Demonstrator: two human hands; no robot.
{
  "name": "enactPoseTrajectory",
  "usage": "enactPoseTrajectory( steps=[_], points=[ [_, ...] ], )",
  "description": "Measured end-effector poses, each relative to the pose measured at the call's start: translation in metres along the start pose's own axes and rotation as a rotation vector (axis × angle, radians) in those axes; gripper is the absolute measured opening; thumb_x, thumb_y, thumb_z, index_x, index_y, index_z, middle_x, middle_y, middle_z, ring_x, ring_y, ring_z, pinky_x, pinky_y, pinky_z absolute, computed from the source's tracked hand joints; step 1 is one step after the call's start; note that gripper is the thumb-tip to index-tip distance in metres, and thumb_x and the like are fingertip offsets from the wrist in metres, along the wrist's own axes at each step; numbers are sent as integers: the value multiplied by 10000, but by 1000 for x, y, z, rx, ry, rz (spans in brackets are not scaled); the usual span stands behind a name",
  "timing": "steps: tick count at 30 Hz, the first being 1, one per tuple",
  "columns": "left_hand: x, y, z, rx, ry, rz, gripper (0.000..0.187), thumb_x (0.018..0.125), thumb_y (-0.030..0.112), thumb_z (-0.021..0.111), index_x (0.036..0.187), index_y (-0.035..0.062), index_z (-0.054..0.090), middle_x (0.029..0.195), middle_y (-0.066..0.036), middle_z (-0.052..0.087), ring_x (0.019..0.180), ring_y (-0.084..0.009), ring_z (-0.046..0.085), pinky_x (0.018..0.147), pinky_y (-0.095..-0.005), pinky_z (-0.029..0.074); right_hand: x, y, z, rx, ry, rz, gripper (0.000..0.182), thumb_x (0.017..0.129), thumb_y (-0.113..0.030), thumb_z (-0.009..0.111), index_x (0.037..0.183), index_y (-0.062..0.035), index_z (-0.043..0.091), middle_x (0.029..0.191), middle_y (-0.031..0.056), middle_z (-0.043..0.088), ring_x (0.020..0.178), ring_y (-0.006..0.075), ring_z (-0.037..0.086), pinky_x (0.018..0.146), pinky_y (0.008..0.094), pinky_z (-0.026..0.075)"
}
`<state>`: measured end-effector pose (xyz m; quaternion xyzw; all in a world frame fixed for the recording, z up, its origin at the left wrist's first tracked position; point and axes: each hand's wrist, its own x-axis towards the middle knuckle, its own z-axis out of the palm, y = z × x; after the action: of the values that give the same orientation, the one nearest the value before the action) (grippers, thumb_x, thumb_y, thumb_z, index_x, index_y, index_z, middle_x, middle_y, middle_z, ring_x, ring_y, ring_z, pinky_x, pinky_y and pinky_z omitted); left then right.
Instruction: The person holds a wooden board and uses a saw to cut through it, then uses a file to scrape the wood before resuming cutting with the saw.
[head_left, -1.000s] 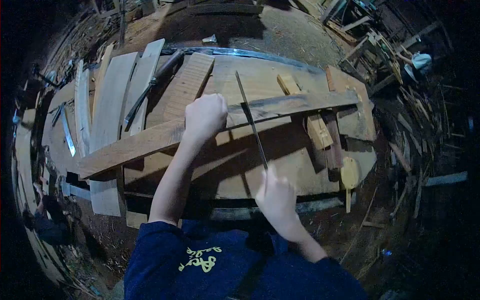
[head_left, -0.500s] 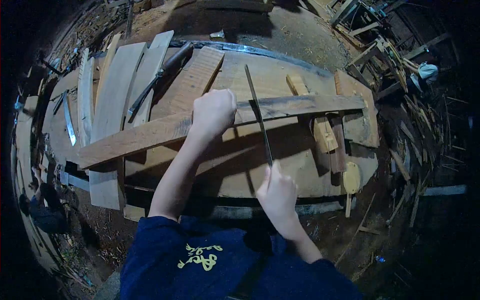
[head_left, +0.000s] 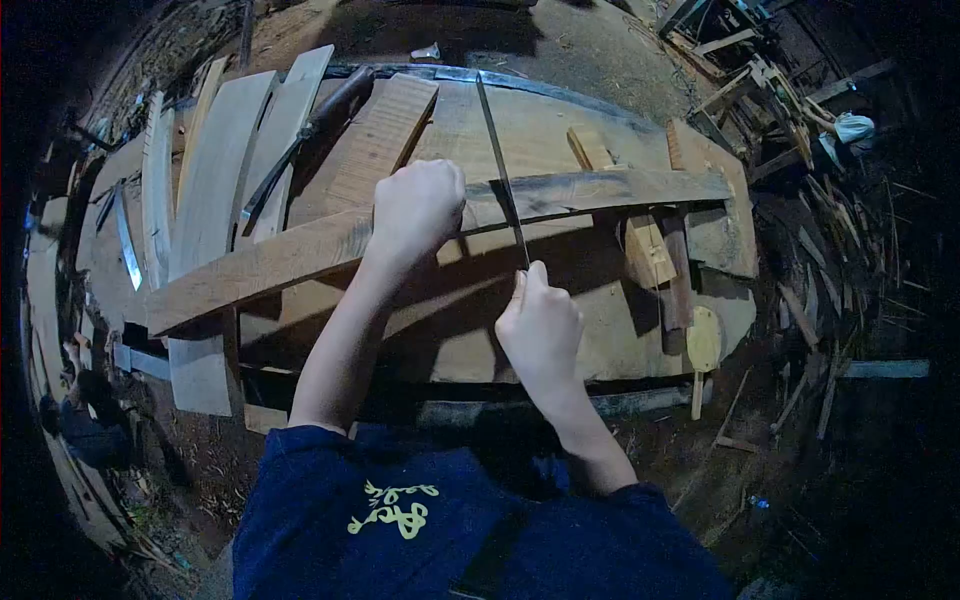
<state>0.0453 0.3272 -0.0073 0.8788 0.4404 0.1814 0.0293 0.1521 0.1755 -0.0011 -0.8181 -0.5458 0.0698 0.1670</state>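
Since half a second ago the right hand point(head_left: 540, 325) has pushed forward, and the thin saw blade point(head_left: 500, 160) now reaches further across the desk point(head_left: 620, 340), its tip close to the far edge where a metal strip point(head_left: 540, 82) runs. Both hands are well apart. The right one is closed round the near end of the blade; the handle itself is hidden inside the fist. The left hand point(head_left: 415, 208) is clenched on top of the long plank point(head_left: 300, 260), which lies slanting across the desk from the left edge toward the right, propped above the boards beneath it.

The blade crosses the plank just right of the left hand, so the cut appears to sit there. To saw well here, the left hand should bear straight down so the plank cannot rock on its supports, with the knuckles kept clear of the blade. I would judge long, level strokes best, letting the blade keep one line; a blade this narrow will likely bow if forced. The small wooden block point(head_left: 645, 250) beneath the plank's right part looks like a rest, so weight nearer it should steady the work.

Loose boards point(head_left: 215, 170) lie fanned along the left side of the desk.
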Motion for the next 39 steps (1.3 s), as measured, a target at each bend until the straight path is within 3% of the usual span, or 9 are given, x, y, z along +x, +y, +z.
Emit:
enactPoseTrajectory(
  steps=[3,7,13,15,19,25,27,35,39],
  points=[
    [3,2,-10,-54,-205,-120,270,885,173,380,821,4,581,819,-193,633,789,-372,624,672,-481,498,-15,3,-5,-9,1,-11,139,906,-160,487,844,-35,481,576,220,583,578,408,621,509,506,473],
    [4,4,-12,-118,-220,-175,258,879,169,391,820,10,585,806,-188,630,784,-371,622,670,-477,502,-39,13,0,30,-52,24,132,901,-155,492,851,-35,464,565,236,571,578,427,611,523,544,461],
    [1,-3,0,29,-179,-18,224,846,142,418,819,9,597,807,-185,640,781,-351,633,637,-467,515,-6,2,10,12,29,7,115,903,-145,479,846,-46,465,592,206,592,587,423,609,524,524,458],
    [3,-3,3,16,-33,-16,105,724,96,548,707,36,633,688,-140,642,657,-300,655,548,-403,527,-20,6,6,31,1,10,111,902,-145,480,854,-45,472,578,218,580,583,426,607,521,530,457],
    [3,0,-9,-23,-145,-40,155,794,104,479,797,3,596,785,-171,641,746,-338,642,601,-439,529,-37,20,6,37,-3,-26,113,901,-152,481,890,-40,481,553,228,563,579,428,608,513,537,457],
    [4,-5,-1,29,-23,27,175,801,120,475,746,18,606,723,-172,639,715,-328,653,560,-430,527,-3,0,11,42,83,-31,127,892,-152,484,905,-28,511,587,217,583,579,434,599,538,532,458],
    [4,-1,-4,-48,-120,-77,157,789,113,489,734,24,607,715,-170,639,694,-325,653,553,-429,527,-31,10,3,5,38,-9,128,893,-150,478,912,-30,518,586,219,581,572,435,594,550,539,454],
    [1,-2,4,16,2,-12,120,719,98,553,698,49,660,686,-157,651,646,-287,663,540,-395,524,4,-4,7,-4,48,-10,148,918,-171,463,862,-42,509,608,217,584,607,413,604,556,532,463],
    [1,-7,13,14,-2,-2,114,762,103,509,731,30,591,690,-170,629,652,-324,646,540,-433,518,-50,21,-4,-13,-41,-28,142,876,-135,496,956,-25,537,578,210,563,591,406,603,538,546,458]
  ],
)
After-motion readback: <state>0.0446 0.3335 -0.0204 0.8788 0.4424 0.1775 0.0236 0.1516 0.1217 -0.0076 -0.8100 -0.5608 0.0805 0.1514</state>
